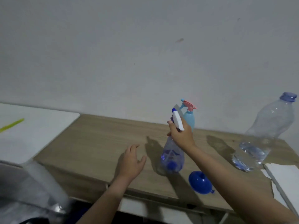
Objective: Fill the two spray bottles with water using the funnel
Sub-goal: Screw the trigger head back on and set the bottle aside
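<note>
Here, the neck of the clear spray bottle (pixel 172 156), at the middle of the frame, is held by the right hand (pixel 181 135), its grip curled just under the white sprayer. The left hand (pixel 131 160) is held open above the desk (pixel 90 143). Behind stands the light-blue spray bottle (pixel 189 118); the blue funnel (pixel 199 182) lies lower right, the water bottle (pixel 265 133) at far right.

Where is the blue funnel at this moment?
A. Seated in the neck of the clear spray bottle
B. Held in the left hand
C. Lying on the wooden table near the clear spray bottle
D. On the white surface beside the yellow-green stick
C. The blue funnel lies on the wooden table, near the clear spray bottle whose head the right hand grips; the left hand holds nothing.
</note>
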